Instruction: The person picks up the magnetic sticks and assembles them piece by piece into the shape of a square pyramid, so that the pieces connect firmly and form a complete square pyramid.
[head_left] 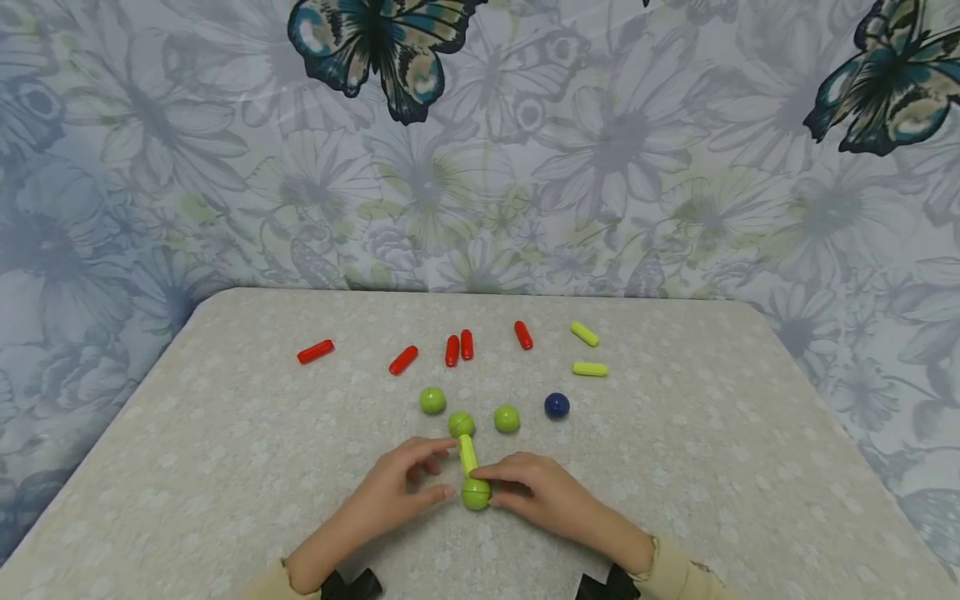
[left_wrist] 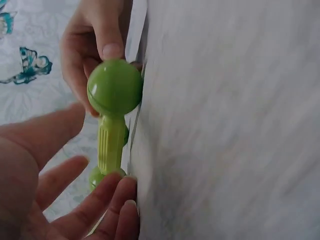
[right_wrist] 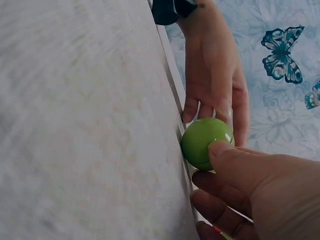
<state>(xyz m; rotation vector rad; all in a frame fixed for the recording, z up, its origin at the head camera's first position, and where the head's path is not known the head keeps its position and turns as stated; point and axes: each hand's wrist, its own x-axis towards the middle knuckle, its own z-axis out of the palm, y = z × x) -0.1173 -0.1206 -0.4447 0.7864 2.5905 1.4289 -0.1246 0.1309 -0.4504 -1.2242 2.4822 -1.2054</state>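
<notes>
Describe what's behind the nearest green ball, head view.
Behind the nearest ball runs a yellow-green rod, reaching another green ball. The right hand partly covers the rod's near end; what's beneath cannot be seen.

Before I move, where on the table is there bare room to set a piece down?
The table is bare right of the blue ball and lime rods, and left of the left hand, nearer than the leftmost red rod. The middle is crowded: left hand and right hand flank the joined piece, loose green balls just beyond.
</notes>
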